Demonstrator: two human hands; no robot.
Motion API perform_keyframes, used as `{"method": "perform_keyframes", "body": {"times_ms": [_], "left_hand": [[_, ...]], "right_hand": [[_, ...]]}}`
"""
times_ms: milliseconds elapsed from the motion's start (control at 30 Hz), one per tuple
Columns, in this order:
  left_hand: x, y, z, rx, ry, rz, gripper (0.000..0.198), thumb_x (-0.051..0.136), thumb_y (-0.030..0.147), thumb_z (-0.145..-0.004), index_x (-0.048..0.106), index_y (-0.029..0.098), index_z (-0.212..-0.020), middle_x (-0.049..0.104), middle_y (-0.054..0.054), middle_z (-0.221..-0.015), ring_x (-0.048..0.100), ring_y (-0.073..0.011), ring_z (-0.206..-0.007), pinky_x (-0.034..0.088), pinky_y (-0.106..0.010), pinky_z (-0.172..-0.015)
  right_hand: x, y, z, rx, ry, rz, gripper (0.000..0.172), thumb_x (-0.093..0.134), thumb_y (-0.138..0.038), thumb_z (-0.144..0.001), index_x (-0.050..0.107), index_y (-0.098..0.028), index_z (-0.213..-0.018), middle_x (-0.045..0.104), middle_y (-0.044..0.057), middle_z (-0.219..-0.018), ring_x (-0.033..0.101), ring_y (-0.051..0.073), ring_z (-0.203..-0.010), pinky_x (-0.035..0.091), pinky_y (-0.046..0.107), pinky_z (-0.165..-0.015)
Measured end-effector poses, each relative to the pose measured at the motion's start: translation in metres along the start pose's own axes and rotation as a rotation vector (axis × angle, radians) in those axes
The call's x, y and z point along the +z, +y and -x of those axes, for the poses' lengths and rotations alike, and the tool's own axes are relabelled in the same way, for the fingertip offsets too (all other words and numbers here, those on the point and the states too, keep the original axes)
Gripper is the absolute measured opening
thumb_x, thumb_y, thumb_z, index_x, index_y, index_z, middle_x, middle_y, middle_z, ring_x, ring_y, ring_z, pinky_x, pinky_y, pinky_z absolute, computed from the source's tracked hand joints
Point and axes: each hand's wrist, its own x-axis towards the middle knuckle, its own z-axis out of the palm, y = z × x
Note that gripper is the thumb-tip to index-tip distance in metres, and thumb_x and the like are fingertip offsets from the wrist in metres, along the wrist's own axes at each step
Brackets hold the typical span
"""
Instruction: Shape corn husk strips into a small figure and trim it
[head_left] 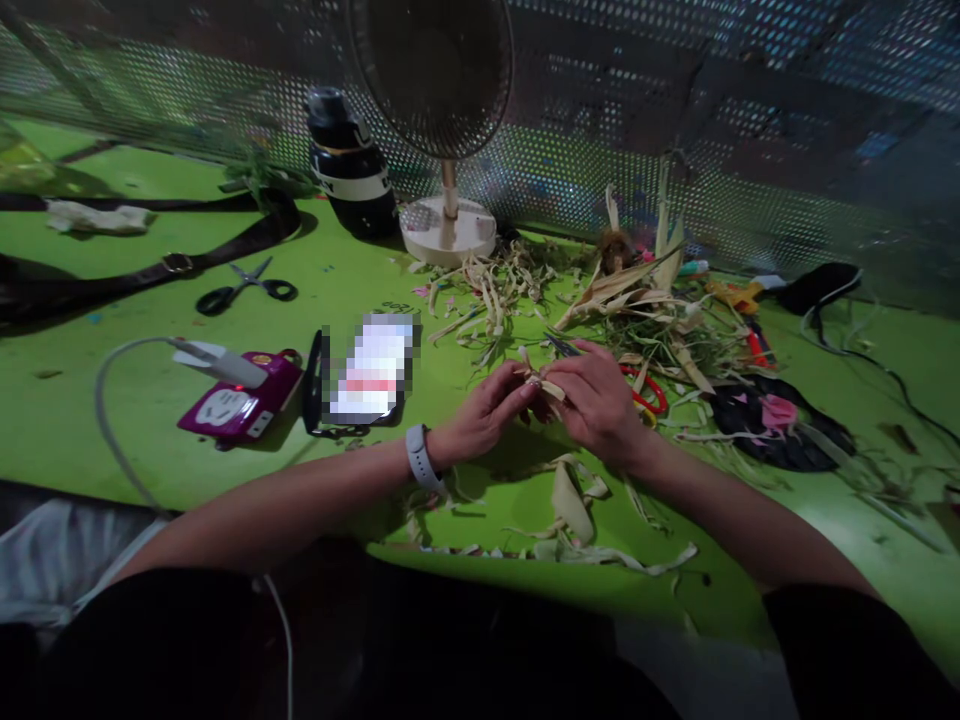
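Observation:
My left hand, with a pale watch strap on its wrist, pinches a small bundle of pale corn husk. My right hand meets it from the other side, its fingers closed on the same husk. Dark pointed blades show just beyond the right fingers, and a red scissor handle shows behind that hand. I cannot tell whether the hand grips these. Loose husk strips lie on the green table below my hands.
Heaped dry husks and shreds lie beyond my hands. Leftward are a lit phone, purple power socket and black scissors. A fan and black bottle stand behind; a black pad lies right.

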Motion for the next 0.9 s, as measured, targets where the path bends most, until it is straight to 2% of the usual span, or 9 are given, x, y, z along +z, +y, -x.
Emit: {"method": "perform_keyframes", "body": {"times_ms": [200,400,600,733,900], "left_hand": [[-0.002,-0.001,0.000,0.002,0.014,0.002,0.029,0.055,0.045,-0.089,0.051,0.017,-0.095,0.062,0.001,-0.074,0.061,-0.0102,-0.066,0.049,-0.024,-0.064],[-0.001,-0.002,0.002,-0.002,0.044,-0.031,0.032,0.055,0.048,-0.088,0.052,0.017,-0.094,0.061,0.001,-0.075,0.058,-0.0097,-0.065,0.048,-0.024,-0.062],[-0.001,-0.002,0.001,0.010,0.114,-0.153,0.037,0.053,0.054,-0.087,0.054,0.017,-0.091,0.056,0.000,-0.077,0.052,-0.0093,-0.068,0.047,-0.022,-0.063],[0.000,-0.001,0.001,-0.003,0.143,-0.149,0.038,0.054,0.054,-0.086,0.054,0.017,-0.089,0.055,0.000,-0.079,0.052,-0.0102,-0.072,0.048,-0.023,-0.068],[0.001,0.000,0.002,-0.021,0.159,-0.122,0.034,0.054,0.050,-0.088,0.053,0.016,-0.090,0.053,0.001,-0.080,0.050,-0.0098,-0.073,0.046,-0.023,-0.070]], "right_hand": [[-0.002,-0.001,0.002,-0.033,0.016,0.034,0.025,0.051,-0.014,-0.087,0.062,-0.021,-0.108,0.069,0.006,-0.093,0.063,0.019,-0.088,0.044,0.046,-0.100],[-0.008,0.001,0.002,-0.075,-0.049,0.031,0.028,0.054,-0.020,-0.086,0.063,-0.027,-0.111,0.067,0.005,-0.105,0.061,0.020,-0.094,0.039,0.052,-0.104],[-0.009,-0.007,0.000,-0.149,0.038,0.177,0.021,0.062,-0.028,-0.084,0.065,-0.024,-0.104,0.067,0.006,-0.101,0.060,0.021,-0.097,0.040,0.050,-0.105],[-0.004,-0.013,0.001,-0.152,0.079,0.225,0.023,0.063,-0.034,-0.085,0.063,-0.025,-0.106,0.066,0.007,-0.106,0.059,0.021,-0.100,0.040,0.050,-0.105],[0.002,-0.016,0.005,-0.103,0.050,0.175,0.029,0.062,-0.036,-0.086,0.061,-0.024,-0.112,0.065,0.008,-0.114,0.058,0.023,-0.104,0.039,0.052,-0.106]]}}
